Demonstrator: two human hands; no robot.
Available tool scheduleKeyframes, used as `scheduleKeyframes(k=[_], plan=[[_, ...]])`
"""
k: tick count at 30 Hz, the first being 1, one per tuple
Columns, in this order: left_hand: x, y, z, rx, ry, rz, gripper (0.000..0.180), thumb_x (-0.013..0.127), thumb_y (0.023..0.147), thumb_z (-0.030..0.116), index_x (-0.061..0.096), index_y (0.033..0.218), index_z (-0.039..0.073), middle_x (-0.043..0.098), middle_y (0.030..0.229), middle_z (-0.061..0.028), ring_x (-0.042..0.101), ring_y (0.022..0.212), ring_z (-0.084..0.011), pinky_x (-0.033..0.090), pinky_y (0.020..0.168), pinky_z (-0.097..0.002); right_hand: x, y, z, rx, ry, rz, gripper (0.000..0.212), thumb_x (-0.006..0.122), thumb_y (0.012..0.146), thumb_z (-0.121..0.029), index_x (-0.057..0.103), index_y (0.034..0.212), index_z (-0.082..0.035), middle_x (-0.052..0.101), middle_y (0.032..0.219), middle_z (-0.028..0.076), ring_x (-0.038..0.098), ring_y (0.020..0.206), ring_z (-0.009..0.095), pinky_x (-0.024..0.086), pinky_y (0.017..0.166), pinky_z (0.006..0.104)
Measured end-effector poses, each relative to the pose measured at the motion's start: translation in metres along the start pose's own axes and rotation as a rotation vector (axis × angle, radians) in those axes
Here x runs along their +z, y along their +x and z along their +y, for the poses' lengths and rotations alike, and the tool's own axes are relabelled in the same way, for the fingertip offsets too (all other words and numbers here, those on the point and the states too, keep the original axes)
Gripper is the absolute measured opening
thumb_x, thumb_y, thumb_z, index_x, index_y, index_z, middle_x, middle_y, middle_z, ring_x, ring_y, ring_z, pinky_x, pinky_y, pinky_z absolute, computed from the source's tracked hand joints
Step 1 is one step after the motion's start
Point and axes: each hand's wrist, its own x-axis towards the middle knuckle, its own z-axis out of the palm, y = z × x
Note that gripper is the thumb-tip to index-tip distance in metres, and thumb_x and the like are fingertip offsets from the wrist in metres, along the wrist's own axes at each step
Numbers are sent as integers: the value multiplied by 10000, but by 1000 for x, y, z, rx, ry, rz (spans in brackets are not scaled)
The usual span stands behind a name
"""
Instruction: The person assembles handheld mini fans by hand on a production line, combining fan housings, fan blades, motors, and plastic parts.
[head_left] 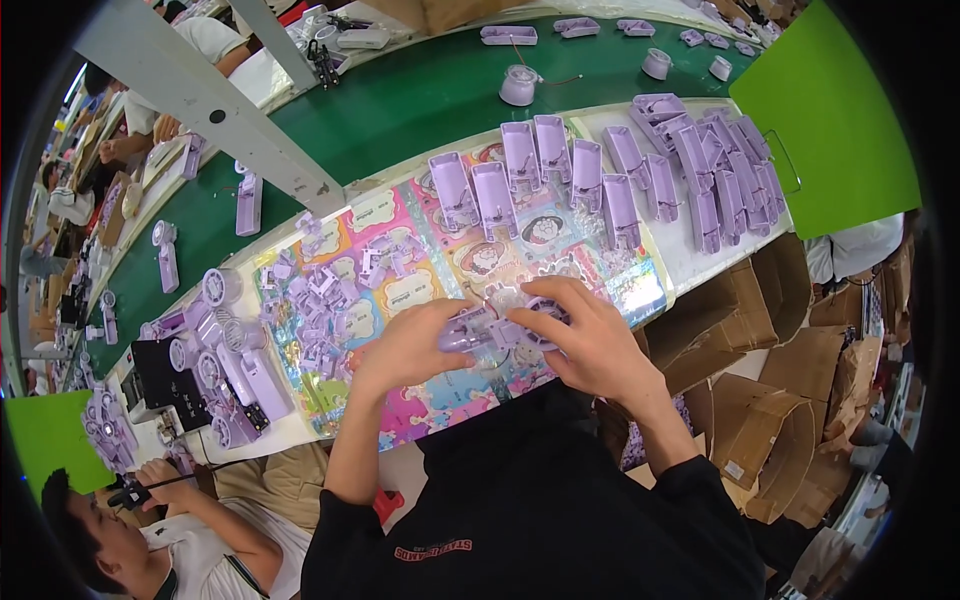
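Both my hands hold a lilac plastic fan housing [466,333] above a colourful printed mat [405,398]. My left hand [412,345] is closed around the housing's left end, thumb along the near side. At the other end, the fingers of my right hand [592,338] curl over a rounded part, and small lilac pieces show between the two hands. My fingers hide much of the housing. Left of my left hand lies a loose heap of small lilac plastic parts [318,310]. Beyond my hands, several open lilac handle shells [494,198] with thin wires stand in a row.
More handle shells [705,190] are piled at the right end of the table. Lilac fans with round heads [222,350] lie left by a black box [165,385]. A green conveyor belt [420,95] runs behind, beyond a metal post [215,115]. Cardboard boxes [760,430] stand right; a co-worker [190,530] sits left.
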Motion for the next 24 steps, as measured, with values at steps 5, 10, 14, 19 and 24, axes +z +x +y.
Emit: scheduleKeyframes(k=[5,10,14,19,24], plan=[[2,-3,9,-12,-34,54,661,856,708,235,623,1288,19,662,1218,-224,623,1148,-393,490,984,-435,5,0,-3,42,58,-17,661,748,662,10,622,1289,-161,544,1308,117,590,1168,331,560,852,411],[1,-2,13,1,-72,18,630,856,710,255,641,1248,8,674,1174,-228,635,1109,-401,497,961,-443,8,4,-6,12,54,-16,692,769,693,-4,619,1343,-187,549,1320,115,602,1150,333,563,844,410],[3,-4,19,89,-75,82,532,819,772,293,666,1188,-1,685,1100,-230,648,1047,-409,508,905,-446,6,4,-7,8,-12,-3,691,756,705,-2,614,1357,-180,547,1323,125,592,1164,339,565,844,410],[6,0,19,64,-143,130,427,783,825,293,689,1121,0,684,989,-206,654,944,-396,507,824,-443,2,8,-11,1,-63,-8,674,740,705,5,616,1349,-154,548,1313,130,585,1171,348,562,852,416],[7,-2,23,83,-156,180,371,780,833,284,689,1043,-8,668,920,-196,648,868,-394,501,766,-440,-3,7,-16,-17,-108,-25,701,675,686,42,595,1367,-107,554,1297,138,563,1206,342,579,845,403]])
